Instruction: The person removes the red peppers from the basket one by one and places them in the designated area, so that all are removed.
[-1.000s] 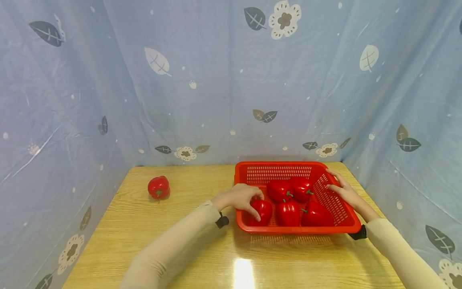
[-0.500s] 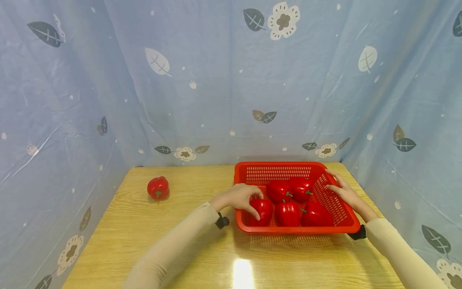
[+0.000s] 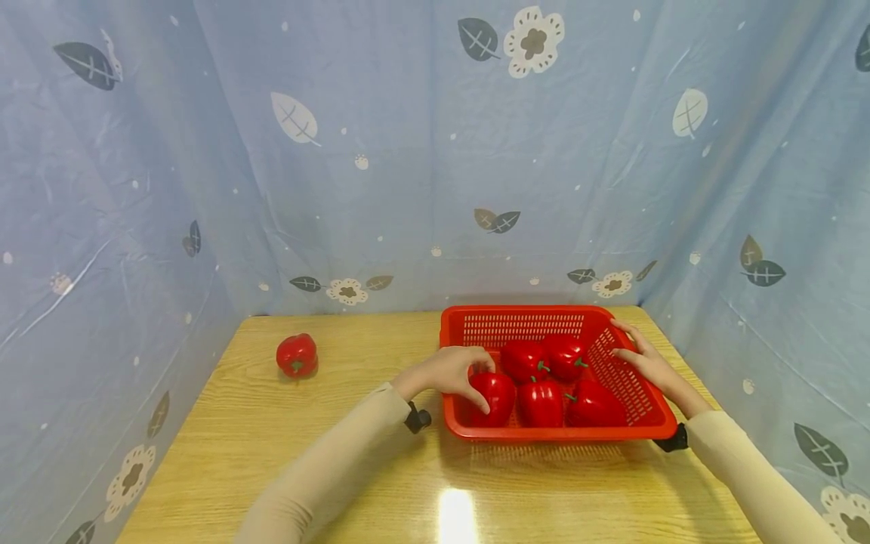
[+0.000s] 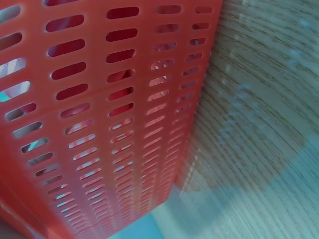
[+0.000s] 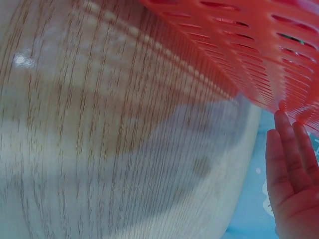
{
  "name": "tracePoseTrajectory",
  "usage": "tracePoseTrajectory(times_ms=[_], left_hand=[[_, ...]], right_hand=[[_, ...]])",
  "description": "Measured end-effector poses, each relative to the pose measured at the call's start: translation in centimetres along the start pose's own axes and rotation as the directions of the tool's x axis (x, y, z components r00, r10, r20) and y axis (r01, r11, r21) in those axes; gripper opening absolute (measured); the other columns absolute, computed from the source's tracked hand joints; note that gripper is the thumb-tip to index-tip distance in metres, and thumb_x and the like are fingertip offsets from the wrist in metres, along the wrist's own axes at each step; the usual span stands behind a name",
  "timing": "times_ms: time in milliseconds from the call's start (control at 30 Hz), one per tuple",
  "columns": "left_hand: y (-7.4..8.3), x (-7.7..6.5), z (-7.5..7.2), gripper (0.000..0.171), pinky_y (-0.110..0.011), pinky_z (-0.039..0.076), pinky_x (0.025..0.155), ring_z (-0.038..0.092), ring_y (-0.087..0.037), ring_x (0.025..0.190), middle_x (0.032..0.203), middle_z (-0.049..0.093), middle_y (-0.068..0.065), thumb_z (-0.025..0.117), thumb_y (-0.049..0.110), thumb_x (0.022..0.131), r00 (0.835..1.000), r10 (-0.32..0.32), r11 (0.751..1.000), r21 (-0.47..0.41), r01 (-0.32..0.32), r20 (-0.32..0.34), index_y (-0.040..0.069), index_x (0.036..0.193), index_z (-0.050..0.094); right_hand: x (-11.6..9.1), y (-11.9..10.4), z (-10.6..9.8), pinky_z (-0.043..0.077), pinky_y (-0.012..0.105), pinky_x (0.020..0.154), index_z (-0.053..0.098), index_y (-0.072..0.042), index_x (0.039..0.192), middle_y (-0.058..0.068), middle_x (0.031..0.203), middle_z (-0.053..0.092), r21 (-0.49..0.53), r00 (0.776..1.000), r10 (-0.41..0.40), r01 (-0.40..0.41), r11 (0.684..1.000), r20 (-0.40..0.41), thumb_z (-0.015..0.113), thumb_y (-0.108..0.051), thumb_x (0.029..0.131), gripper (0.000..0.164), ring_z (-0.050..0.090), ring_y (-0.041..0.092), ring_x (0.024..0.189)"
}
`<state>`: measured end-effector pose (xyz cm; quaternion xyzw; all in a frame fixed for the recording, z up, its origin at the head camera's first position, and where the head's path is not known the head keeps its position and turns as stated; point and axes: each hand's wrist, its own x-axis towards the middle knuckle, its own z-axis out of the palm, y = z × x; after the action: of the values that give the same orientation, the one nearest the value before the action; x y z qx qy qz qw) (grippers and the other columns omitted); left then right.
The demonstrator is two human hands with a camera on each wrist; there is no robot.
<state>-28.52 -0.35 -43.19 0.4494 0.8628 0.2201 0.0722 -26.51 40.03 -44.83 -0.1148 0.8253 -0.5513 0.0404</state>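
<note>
In the head view, my left hand [image 3: 451,372] reaches over the left rim of a red plastic basket [image 3: 530,434], its thumb and curled fingers around a red bell pepper [image 3: 498,399] at the front left. My right hand [image 3: 649,366] holds the basket's right rim, thumb on the inner side. Outside that wall, straight fingers [image 5: 286,144] rest against the slotted plastic in the right wrist view. Several more red bell peppers with green stems, one of them a middle pepper [image 3: 541,404], lie in the basket. The left wrist view shows the basket's slotted wall [image 4: 114,119] and no fingers.
A single red bell pepper [image 3: 297,356] lies on the wooden table [image 3: 367,344] at the back left. A blue curtain [image 3: 381,189] with leaf and flower prints surrounds the table at the back and both sides. Light glares off the table's front part.
The pepper under my left hand has tilted slightly to the right. Both hands and the basket otherwise keep their places; the head view shifts a little.
</note>
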Motion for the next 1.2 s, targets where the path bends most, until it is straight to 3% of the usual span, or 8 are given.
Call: tracePoseTrajectory(times_ms=[400, 600, 1000, 1200], left_hand=[[0.29, -0.15, -0.02, 0.063, -0.017, 0.044, 0.072, 0.051, -0.001, 0.086, 0.093, 0.054, 0.016, 0.078, 0.063, 0.054, 0.999, -0.024, 0.999, -0.048, 0.022, -0.045, 0.026, 0.1, 0.058], [0.2, -0.37, 0.01, 0.063, -0.018, 0.045, 0.069, 0.051, -0.002, 0.087, 0.095, 0.054, 0.016, 0.079, 0.062, 0.054, 0.995, -0.048, 0.992, -0.119, 0.038, -0.084, 0.027, 0.101, 0.056], [0.17, -0.73, -0.38, 0.059, -0.019, 0.047, 0.069, 0.053, -0.004, 0.086, 0.096, 0.056, 0.013, 0.081, 0.056, 0.057, 0.985, -0.031, 0.975, -0.223, -0.008, -0.171, 0.025, 0.099, 0.054], [0.33, -0.91, -0.54, 0.058, -0.022, 0.047, 0.077, 0.053, -0.004, 0.088, 0.097, 0.056, 0.014, 0.081, 0.055, 0.058, 0.979, -0.042, 0.971, -0.239, -0.006, -0.197, 0.025, 0.1, 0.054]], right_hand=[[-0.23, 0.25, 0.11, 0.056, 0.04, 0.06, 0.011, -0.011, 0.148, 0.04, 0.127, 0.032, 0.037, 1.0, 0.018, -0.018, 0.999, 0.0, 0.042, -0.012, 0.098, 0.059, 0.067, 0.025, 0.075], [-0.07, 0.41, 0.11, 0.056, 0.037, 0.061, 0.012, -0.009, 0.147, 0.037, 0.128, 0.032, 0.019, 1.0, -0.003, 0.003, 1.0, -0.006, 0.043, -0.011, 0.098, 0.058, 0.067, 0.019, 0.077], [-0.02, 0.31, -0.18, 0.056, 0.037, 0.061, 0.011, -0.01, 0.148, 0.039, 0.13, 0.03, 0.008, 1.0, 0.014, -0.014, 1.0, 0.001, 0.043, -0.013, 0.098, 0.059, 0.067, 0.022, 0.076], [0.1, 0.41, -0.12, 0.056, 0.038, 0.061, 0.011, -0.01, 0.148, 0.036, 0.128, 0.032, -0.013, 1.0, 0.016, -0.016, 1.0, -0.008, 0.043, -0.013, 0.098, 0.059, 0.067, 0.023, 0.075]])
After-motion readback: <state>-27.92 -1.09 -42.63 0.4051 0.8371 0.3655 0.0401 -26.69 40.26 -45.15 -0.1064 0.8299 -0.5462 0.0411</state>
